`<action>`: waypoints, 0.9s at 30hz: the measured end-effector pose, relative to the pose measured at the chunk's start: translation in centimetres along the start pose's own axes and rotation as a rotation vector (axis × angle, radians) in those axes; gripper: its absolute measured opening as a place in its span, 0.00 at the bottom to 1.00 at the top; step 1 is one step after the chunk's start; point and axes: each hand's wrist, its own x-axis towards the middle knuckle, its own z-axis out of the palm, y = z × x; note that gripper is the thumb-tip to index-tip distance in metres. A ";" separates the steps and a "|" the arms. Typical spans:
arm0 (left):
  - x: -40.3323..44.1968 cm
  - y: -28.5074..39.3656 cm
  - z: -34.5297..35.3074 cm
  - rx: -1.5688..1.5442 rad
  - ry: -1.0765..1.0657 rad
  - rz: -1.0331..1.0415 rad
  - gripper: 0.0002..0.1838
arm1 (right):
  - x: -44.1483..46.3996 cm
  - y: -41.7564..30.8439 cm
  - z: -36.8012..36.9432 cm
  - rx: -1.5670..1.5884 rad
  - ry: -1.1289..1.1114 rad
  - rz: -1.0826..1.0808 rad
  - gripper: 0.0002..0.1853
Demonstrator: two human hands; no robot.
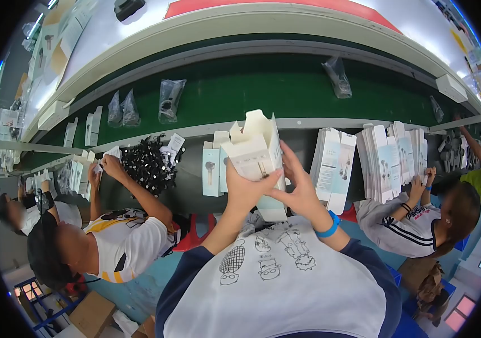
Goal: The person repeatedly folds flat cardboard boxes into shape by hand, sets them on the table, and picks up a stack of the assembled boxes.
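A white and pale blue carton (254,152) with its top flaps raised is held between both hands at the centre, over the near edge of the bench. My left hand (246,188) wraps round its lower left side, the thumb across the front. My right hand (301,188) grips the lower right side, with a blue band on the wrist. Just left of the carton stands a similar box (211,172) with an earphone-like picture. Flattened or folded cartons (333,166) lie to the right of my right hand.
A green conveyor (251,84) runs behind, carrying bagged items (170,100) (338,78). Small black parts (149,166) are heaped at left; more cartons (392,160) are stacked at right. Co-workers sit on both sides, a person (122,236) at left and another person (415,222) at right.
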 end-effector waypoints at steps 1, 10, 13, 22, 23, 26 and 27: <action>-0.4 -0.6 -0.1 0.075 -0.007 0.036 0.42 | -0.1 0.2 -0.6 0.001 -0.001 0.002 0.64; -0.9 -1.5 -0.1 0.793 -0.138 0.763 0.46 | 0.7 -3.0 0.8 0.451 0.263 -0.090 0.40; -0.9 -1.8 -0.1 0.621 -0.065 0.689 0.44 | 0.6 -4.0 0.2 0.727 0.159 -0.120 0.34; -2.1 1.6 0.2 0.171 -0.368 0.272 0.54 | 0.5 -2.9 -0.6 0.057 0.096 -0.636 0.12; -2.1 2.1 -0.2 0.062 -0.412 0.170 0.56 | 0.8 -3.0 -0.3 -0.008 0.118 -0.689 0.16; -2.1 2.3 -0.4 -0.025 -0.500 0.090 0.62 | 0.9 -3.3 -1.5 -0.341 0.031 -0.831 0.34; -2.1 2.4 -0.3 -0.047 -0.483 0.097 0.62 | 1.5 -3.5 -1.7 -0.376 0.014 -0.944 0.35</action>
